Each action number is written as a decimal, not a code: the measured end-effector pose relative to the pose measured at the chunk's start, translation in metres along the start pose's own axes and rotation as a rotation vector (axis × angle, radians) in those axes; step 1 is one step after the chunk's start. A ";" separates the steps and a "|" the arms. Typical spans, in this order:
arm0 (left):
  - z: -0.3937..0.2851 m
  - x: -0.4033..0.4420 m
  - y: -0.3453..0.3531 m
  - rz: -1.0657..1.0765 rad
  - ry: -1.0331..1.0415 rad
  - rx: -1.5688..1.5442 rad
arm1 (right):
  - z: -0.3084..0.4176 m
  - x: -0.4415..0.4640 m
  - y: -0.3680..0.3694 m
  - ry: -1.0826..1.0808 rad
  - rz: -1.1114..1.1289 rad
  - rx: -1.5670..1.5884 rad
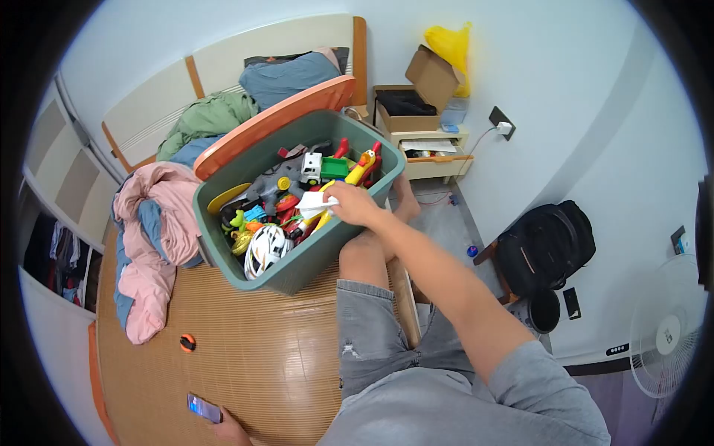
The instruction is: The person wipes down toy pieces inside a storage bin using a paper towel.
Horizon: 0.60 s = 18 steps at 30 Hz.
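The fingers of our right hand (354, 204) pinch a thin white sheet (315, 204) over the deep green plastic bin (301, 272); we should avoid snagging the long yellow rubber chicken (358, 170) toward its two o'clock. At seven, our left hand (232, 430) holds a slim phone (204, 407).

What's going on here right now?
A person's right hand is over a green bin of mixed toys, its grip on a white piece, perhaps paper or cloth. A yellow rubber chicken is right by that hand. The bin stands on a bed mat, with an orange lid propped upright along its far side. The left hand is at the end of a phone; whether it holds it is unclear.
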<state>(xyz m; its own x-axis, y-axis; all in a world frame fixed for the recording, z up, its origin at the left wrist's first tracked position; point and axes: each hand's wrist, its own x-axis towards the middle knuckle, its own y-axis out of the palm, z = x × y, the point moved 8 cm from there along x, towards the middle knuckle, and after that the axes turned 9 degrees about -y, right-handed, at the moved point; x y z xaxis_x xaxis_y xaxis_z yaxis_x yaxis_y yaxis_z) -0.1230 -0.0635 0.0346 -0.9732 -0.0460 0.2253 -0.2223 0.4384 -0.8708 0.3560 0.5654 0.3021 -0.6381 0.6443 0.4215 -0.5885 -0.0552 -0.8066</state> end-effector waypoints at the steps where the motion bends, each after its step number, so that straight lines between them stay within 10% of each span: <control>1: -0.003 0.001 -0.008 0.033 0.027 0.023 | 0.000 0.000 0.000 -0.004 0.028 -0.014; 18: -0.012 0.029 0.005 0.071 -0.362 0.164 | 0.026 -0.011 -0.005 0.041 -0.043 -0.125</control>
<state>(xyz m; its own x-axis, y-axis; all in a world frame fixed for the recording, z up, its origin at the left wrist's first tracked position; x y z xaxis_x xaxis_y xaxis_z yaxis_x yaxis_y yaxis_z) -0.1519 -0.0520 0.0415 -0.9377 -0.3469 0.0191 -0.1318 0.3041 -0.9435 0.3529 0.5390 0.3128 -0.5915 0.6749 0.4412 -0.5467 0.0665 -0.8347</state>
